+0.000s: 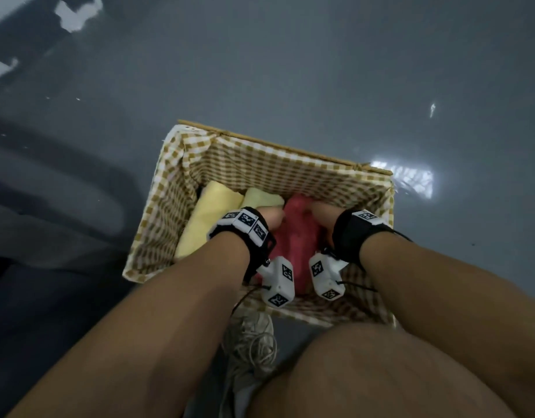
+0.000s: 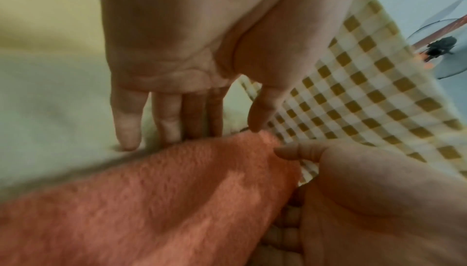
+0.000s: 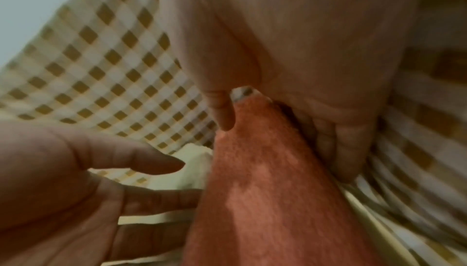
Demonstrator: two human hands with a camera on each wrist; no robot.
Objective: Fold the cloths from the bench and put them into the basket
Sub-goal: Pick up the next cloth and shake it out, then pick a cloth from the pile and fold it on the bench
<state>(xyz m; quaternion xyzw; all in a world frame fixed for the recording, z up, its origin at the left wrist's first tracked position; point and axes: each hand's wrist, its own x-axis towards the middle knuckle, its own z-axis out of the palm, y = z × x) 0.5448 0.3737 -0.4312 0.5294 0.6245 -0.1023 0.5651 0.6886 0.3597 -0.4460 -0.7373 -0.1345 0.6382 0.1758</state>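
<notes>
A wicker basket (image 1: 290, 152) with a brown-and-white checked lining stands on the grey floor. Inside lie a folded yellow cloth (image 1: 209, 215) at the left and a pale green cloth (image 1: 261, 200) beside it. A folded red cloth (image 1: 293, 233) stands between my hands. My left hand (image 1: 270, 217) has straight fingers (image 2: 166, 122) slid down between the green cloth (image 2: 50, 110) and the red cloth (image 2: 151, 200). My right hand (image 1: 320, 212) grips the red cloth (image 3: 272, 190), thumb on one face, fingers (image 3: 341, 150) curled round the other. The fingertips are hidden in the head view.
A pale laced shoe (image 1: 251, 348) and my bare knee (image 1: 366, 372) sit just before the basket's near wall. A dark grey bulky shape (image 1: 49, 206) lies to the left. A fan (image 2: 442, 50) shows beyond the basket's lining.
</notes>
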